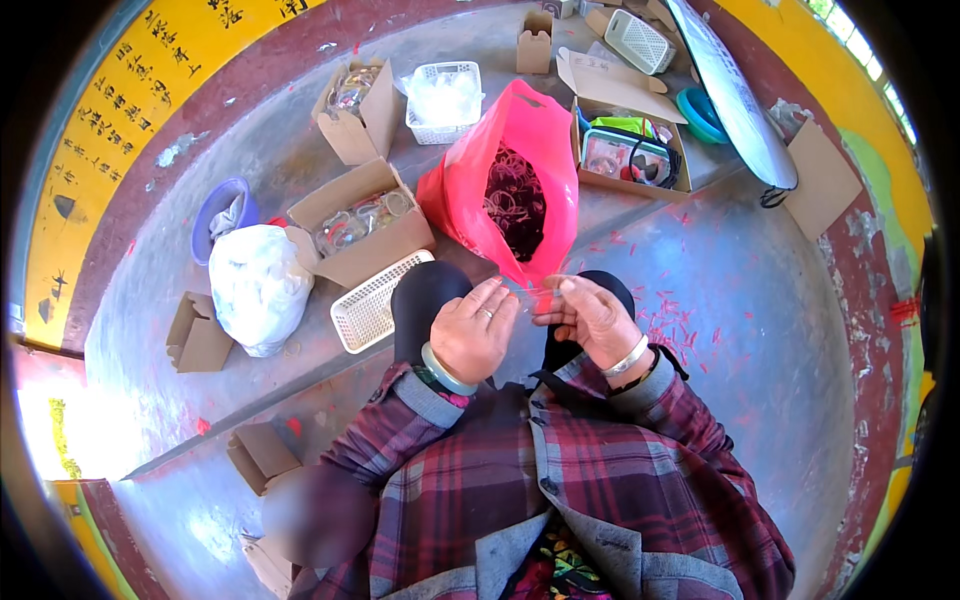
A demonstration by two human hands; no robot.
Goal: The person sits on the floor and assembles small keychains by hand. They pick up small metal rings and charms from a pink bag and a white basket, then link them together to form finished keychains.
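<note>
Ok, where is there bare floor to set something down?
The widest patch is the floor right of the red scraps beside the right hand, up to the maroon band; it looks largely bare. Crowded: the pink bag ahead, with a cardboard box and white basket to its left.

Grey floor (775, 430): pink bag (458, 190), cardboard boxes (375, 258), white baskets (376, 303), red scraps (672, 325).

Floor (790, 280): bag (450, 195) beyond hands (470, 335); box (375, 255) left of bag; basket (365, 322) left of hands; sack (260, 295) left of box; cloth (228, 216) in basin (206, 220) beyond sack; case (612, 155) in carton (640, 190), right of bag; scraps (680, 335) right of hands
</note>
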